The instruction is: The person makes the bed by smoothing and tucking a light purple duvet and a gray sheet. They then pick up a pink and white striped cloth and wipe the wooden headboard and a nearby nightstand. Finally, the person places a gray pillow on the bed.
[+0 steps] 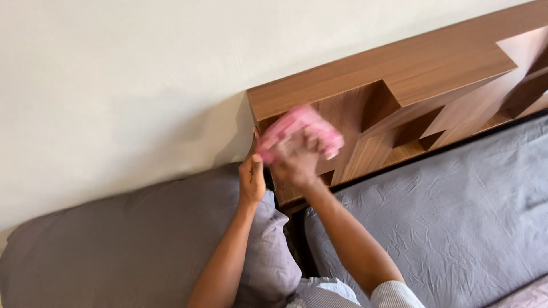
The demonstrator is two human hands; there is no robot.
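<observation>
Cream wall (pixel 114 74) behind. Grey pillow (pixel 114 245) lower left, grey wrinkled sheet (pixel 456 211) at right. Striped cloth (pixel 319 291) at bottom edge.

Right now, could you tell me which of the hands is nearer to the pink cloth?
Right. The right hand is on the pink cloth, pressing it against the wooden headboard. The left hand is beside it, at the headboard's left edge, below the cloth's corner.

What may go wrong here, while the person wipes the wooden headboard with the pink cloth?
The right hand moves the pink cloth fast enough to blur, so knuckles might hit the sharp edges of the headboard recesses. The left hand grips the headboard's end, close to the cloth, and might get struck. The cloth may slip down behind the grey pillow.
</observation>
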